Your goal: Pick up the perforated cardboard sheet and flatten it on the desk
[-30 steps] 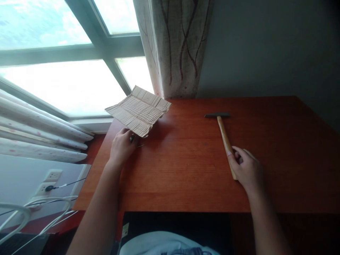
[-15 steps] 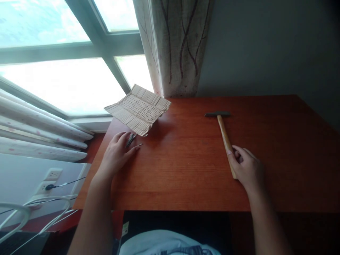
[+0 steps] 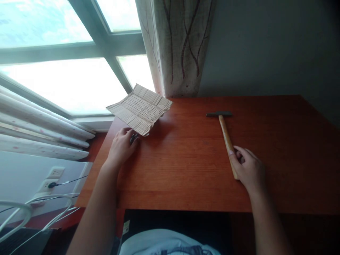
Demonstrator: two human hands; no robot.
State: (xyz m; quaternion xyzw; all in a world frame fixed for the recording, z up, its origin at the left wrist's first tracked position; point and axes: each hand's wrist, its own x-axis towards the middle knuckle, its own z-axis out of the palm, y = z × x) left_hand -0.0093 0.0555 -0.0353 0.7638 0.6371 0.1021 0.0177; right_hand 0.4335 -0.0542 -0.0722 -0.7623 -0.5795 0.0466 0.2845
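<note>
- Left hand [image 3: 120, 147] is at the far left of the tabletop [image 3: 186, 166], knuckles up, just in front of the cardboard.
- Left grip: fingers curled in, closed round a small bunch of dark nails [image 3: 133, 137]. The tips poke out between the fingers, too small to count.
- Cardboard [image 3: 140, 109]: a flattened, creased piece with a grid of small holes in the middle. It is propped at a tilt at the tabletop's far-left corner, its near edge just beside the left hand's fingertips; can't tell if they touch.
- Hammer [image 3: 225, 136] lies flat on the tabletop, right of centre. Its dark metal head points away toward the wall and its wooden handle runs back toward the person.
- Right hand [image 3: 248, 170] sits on the near end of the handle.
- Right grip: loosely closed, thumb along the handle's left side, fingers folded over it. Hammer is not lifted.
- The 2 hands are well apart, bare wood between them.
- Patterned curtain [image 3: 180, 46] hangs behind the tabletop's far edge, window [image 3: 66, 81] to its left.
- Wall socket [image 3: 54, 173] with a plugged-in cable sits low on the left, below the tabletop.
</note>
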